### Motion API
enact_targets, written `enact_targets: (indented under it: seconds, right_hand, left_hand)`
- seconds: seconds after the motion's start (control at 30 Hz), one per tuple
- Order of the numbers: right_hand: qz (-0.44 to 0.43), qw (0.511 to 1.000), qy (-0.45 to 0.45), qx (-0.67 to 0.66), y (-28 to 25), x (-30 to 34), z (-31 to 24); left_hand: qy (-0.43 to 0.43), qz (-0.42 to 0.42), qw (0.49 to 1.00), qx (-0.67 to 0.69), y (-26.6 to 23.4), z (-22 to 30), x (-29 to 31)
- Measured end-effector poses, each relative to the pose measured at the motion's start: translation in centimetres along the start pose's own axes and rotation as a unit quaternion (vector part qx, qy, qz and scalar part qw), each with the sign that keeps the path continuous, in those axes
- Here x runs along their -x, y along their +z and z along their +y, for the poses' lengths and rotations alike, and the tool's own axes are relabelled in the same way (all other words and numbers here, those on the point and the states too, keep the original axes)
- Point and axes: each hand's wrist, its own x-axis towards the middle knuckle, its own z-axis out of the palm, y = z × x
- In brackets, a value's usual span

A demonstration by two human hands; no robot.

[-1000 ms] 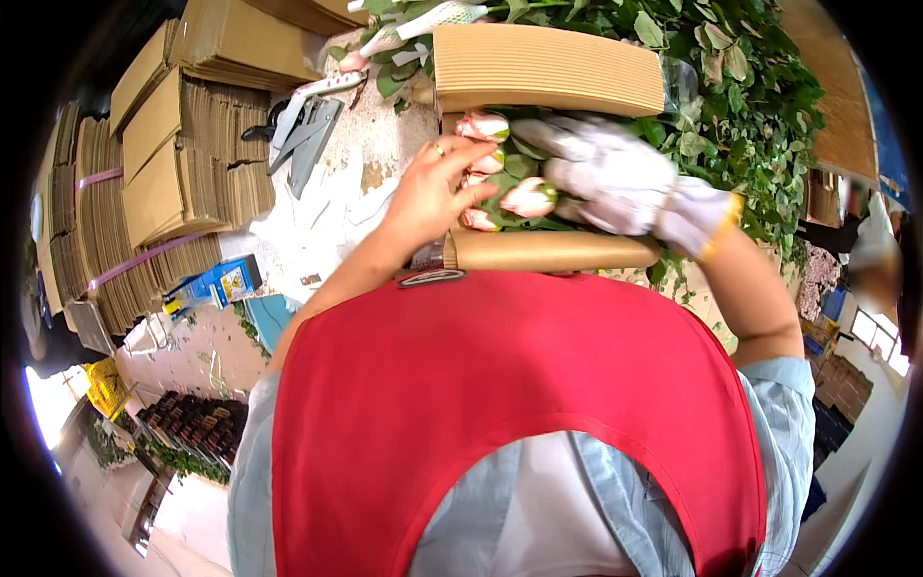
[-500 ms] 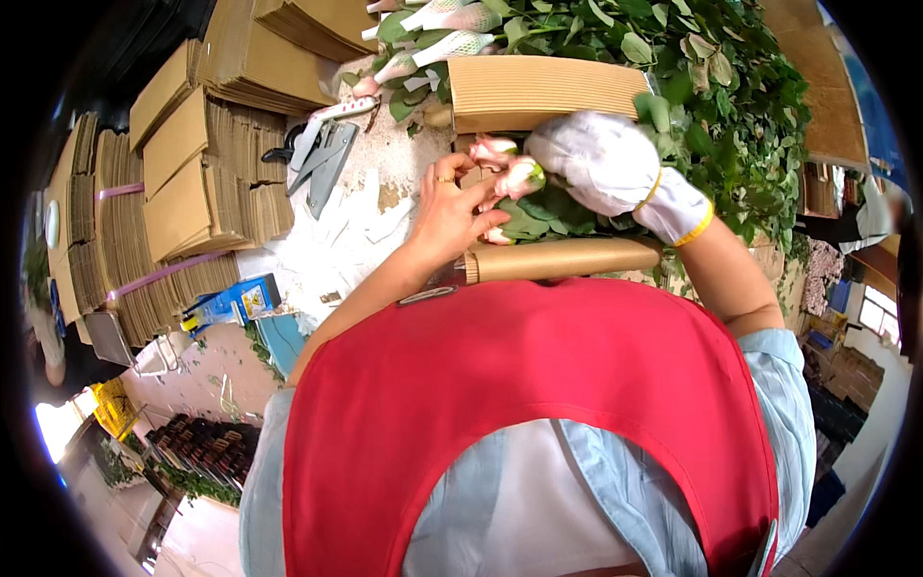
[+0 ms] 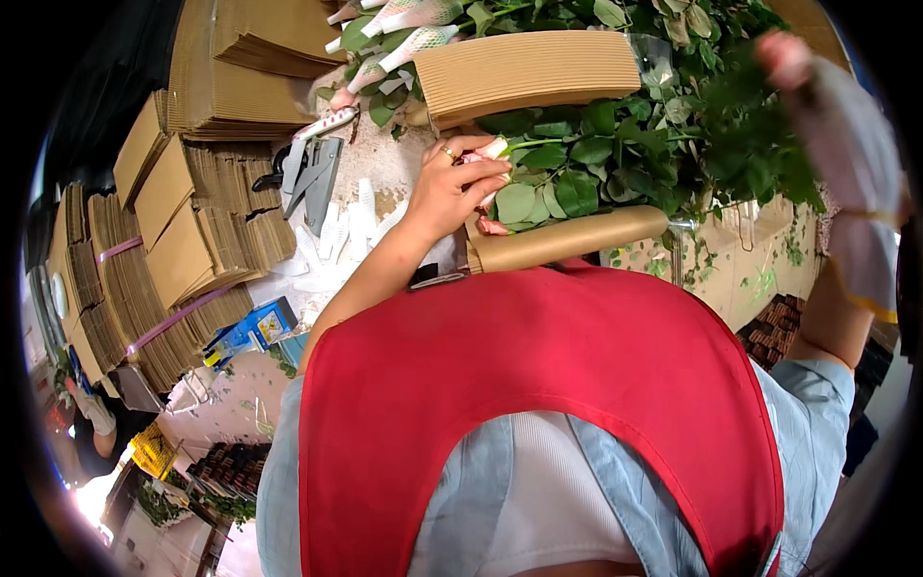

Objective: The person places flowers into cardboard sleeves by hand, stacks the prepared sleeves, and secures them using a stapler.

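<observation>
My bare left hand point(image 3: 447, 192), with a ring on one finger, closes around pale pink rose heads point(image 3: 494, 150) and partly hides them. Their leafy stems point(image 3: 577, 188) run rightward between a corrugated cardboard sheet point(image 3: 529, 79) and a rolled brown paper edge point(image 3: 572, 240). Far to the right, my white-gloved right hand point(image 3: 846, 144) is smeared by motion. A pink rose point(image 3: 784, 60) shows at its fingers, with blurred leaves beneath it. A darker pink rose head point(image 3: 492, 227) lies just below my left hand.
Cardboard stacks point(image 3: 202, 207) stand at the left. Nearer lie a grey stapler point(image 3: 317, 183), white foam nets point(image 3: 336, 236) and a blue tool point(image 3: 252, 332). Netted roses point(image 3: 418, 46) and a leafy heap point(image 3: 692, 96) fill the far side. At the left edge a person's gloved hand point(image 3: 94, 413) shows.
My right hand has swung away from the bundle to the far right, with a pink rose at it. The left hand stays at the rose heads; leaves once covered now show.
</observation>
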Motion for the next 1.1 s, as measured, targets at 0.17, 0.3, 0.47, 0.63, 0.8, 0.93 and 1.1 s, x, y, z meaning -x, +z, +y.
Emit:
enact_targets:
  seconds: [0.17,0.3,0.47,0.63,0.8,0.93,1.1]
  right_hand:
    - [0.156,0.972,-0.092,-0.152,3.7,0.8,-2.7]
    - [0.071,0.924,-0.368,0.071,14.2,0.3,-13.5]
    - [0.390,0.744,-0.537,0.077,21.3,-3.2,-12.7]
    - [0.304,0.786,-0.532,0.080,22.5,-3.4,-11.9]
    - [0.285,0.786,-0.545,0.068,21.8,-3.1,-11.8]
    - [0.260,0.802,-0.534,0.062,21.7,-2.6,-12.2]
    - [-0.012,0.920,-0.388,0.051,12.1,2.0,-14.0]
  left_hand:
    - [-0.039,0.015,0.998,0.047,-0.1,0.7,-0.7]
    - [0.016,-0.022,0.998,-0.064,-0.5,-1.2,-0.7]
    - [0.019,-0.007,0.998,-0.057,-0.3,-0.8,-0.5]
    - [0.006,0.075,0.993,-0.092,0.7,0.8,0.5]
    - [0.082,0.059,0.941,-0.324,0.0,1.7,0.3]
    - [-0.016,0.036,0.996,-0.082,0.6,-0.7,0.4]
    - [-0.146,0.035,0.981,0.124,-3.3,2.0,1.4]
